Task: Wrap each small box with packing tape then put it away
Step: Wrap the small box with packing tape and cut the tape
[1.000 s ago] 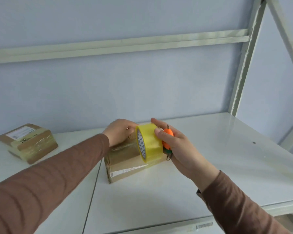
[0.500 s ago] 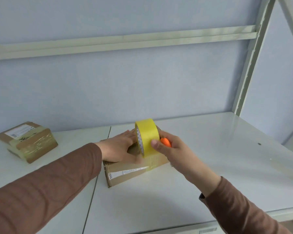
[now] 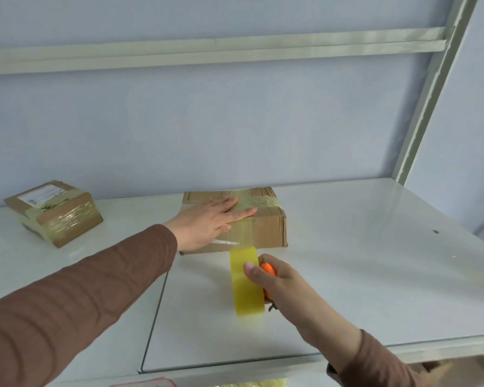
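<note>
Our left hand (image 3: 207, 222) flat on box (image 3: 260, 227), frame centre; right hand (image 3: 277, 280) grips tape roll (image 3: 246, 283) just below.

pale blue wall (image 3: 235, 129), white metal shelf (image 3: 375, 261).

Cardboard box (image 3: 259, 229) at 12 o'clock: matt brown corrugated card, glossy clear tape bands over top and front, wrinkled. Second cardboard box (image 3: 59, 212) at 10 o'clock: same card, shiny crinkled tape, white paper label. Tape roll (image 3: 246, 280): smooth translucent yellow plastic. Shelf (image 3: 361, 275): painted metal, pale, semi-gloss, smooth. Sleeves (image 3: 76, 300): brown ribbed knit cloth, matt.
</note>
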